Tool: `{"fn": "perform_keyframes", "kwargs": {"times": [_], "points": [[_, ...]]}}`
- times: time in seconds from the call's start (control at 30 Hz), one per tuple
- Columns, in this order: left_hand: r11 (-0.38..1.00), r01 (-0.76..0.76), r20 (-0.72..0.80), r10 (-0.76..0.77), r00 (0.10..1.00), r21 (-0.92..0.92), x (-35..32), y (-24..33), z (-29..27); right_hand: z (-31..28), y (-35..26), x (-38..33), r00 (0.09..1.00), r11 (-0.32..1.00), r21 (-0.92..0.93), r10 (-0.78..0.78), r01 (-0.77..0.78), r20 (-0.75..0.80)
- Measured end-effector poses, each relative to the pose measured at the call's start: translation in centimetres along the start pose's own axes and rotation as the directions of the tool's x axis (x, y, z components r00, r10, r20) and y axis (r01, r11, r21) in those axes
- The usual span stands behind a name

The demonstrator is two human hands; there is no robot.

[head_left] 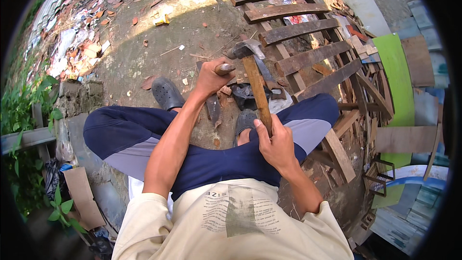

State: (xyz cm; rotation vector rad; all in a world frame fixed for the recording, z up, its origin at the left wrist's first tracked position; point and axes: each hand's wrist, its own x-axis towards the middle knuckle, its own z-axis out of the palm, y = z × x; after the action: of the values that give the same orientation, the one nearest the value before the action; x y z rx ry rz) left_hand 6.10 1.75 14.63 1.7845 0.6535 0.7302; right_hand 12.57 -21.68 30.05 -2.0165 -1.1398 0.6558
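Note:
My right hand [278, 145] is wrapped round the lower wooden handle of a claw hammer [256, 84]. The hammer tilts up and away, its metal head at the far end. Closed in a fist, my left hand [210, 79] grips a tool with a rounded wooden handle [224, 69], whose butt points toward the hammer. The rest of that tool is mostly hidden by the fist. Below the fist a dark flat strip [214, 108] shows; I cannot tell whether it belongs to the tool. A bluish metal blade [265, 73] lies beyond the hammer handle.
A black plastic bag [244, 97] lies between my feet. To the right stands a slatted wooden frame [298, 31], with timber offcuts [339, 156] beside it. A green panel [395, 91] leans farther right. Litter [72, 50] and a low concrete block [79, 97] are on the left.

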Motion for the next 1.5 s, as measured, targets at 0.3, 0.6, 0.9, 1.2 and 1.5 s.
{"fn": "perform_keyframes", "kwargs": {"times": [0.3, 0.6, 0.9, 1.2, 1.5], "points": [[0.986, -0.16, -0.067, 0.163, 0.984, 0.045, -0.2, -0.5, 0.0, 0.4, -0.2, -0.3, 1.0, 0.998, 0.068, 0.01, -0.009, -0.015], [0.997, -0.057, -0.038, 0.06, 0.997, 0.061, 0.0, 0.2, 0.2, 0.9, 0.7, -0.3, 0.998, 0.997, 0.069, -0.017, 0.022, -0.068], [0.997, -0.026, -0.007, 0.027, 1.0, 0.07, 0.0, -0.1, 0.2, 2.9, 2.6, 0.0, 0.983, 0.987, 0.096, -0.11, 0.125, -0.145], [0.998, 0.013, -0.043, -0.015, 0.999, -0.062, -0.3, -0.9, -0.7, 3.1, 2.5, 0.8, 0.983, 0.984, 0.102, -0.13, 0.144, -0.132], [0.998, 0.055, -0.061, -0.055, 0.997, -0.009, -0.2, -0.3, -0.7, 0.7, 1.9, 1.4, 0.997, 0.998, -0.012, -0.059, 0.059, 0.04]]}}
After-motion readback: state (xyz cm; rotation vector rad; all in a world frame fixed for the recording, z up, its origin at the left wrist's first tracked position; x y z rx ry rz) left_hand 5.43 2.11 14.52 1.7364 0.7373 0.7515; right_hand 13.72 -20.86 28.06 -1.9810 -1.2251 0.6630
